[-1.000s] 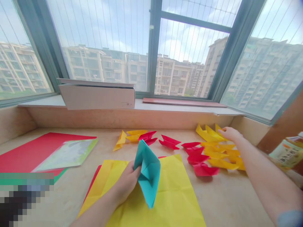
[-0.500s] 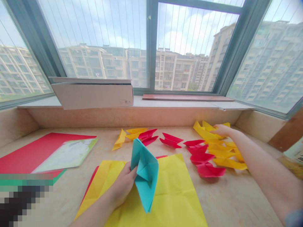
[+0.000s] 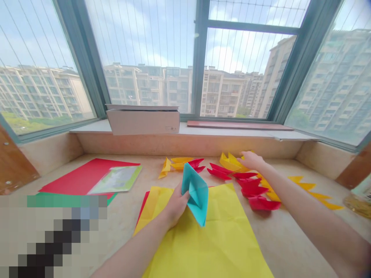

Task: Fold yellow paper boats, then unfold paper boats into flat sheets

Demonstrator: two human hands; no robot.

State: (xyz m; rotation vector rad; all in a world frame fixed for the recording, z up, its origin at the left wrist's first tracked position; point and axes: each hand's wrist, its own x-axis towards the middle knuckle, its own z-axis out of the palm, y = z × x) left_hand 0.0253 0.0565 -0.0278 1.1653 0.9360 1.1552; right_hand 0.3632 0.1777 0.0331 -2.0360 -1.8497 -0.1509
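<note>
Nearest, a crisp teal paper boat [image 3: 197,195], folded to a pointed, hollow diamond, gripped firmly in the left hand [image 3: 176,206], just above one large creased yellow paper sheet [image 3: 214,231]. Beneath that sheet's left edge, a sliver of red paper sheet [image 3: 143,208]. To the right, the right hand [image 3: 251,160], open and holding nothing, fingertips at two or three yellow paper boats [image 3: 230,162], contact impossible to tell. Just below it, about four glossy red paper boats [image 3: 255,191] in a rough column, with sharp yellow paper boats [image 3: 315,189] trailing off further right, too overlapped to count. Left of the hands, one flat red paper sheet [image 3: 87,175] under a thin pale green booklet [image 3: 116,179]. Farther off, on the smooth stone ledge [image 3: 290,231], two red paper boats [image 3: 218,172] and two yellow ones [image 3: 176,164]. Farthest, on the windowsill, one white cardboard box [image 3: 142,121] and one flat reddish board [image 3: 237,125], before a green-framed window [image 3: 199,58].
</note>
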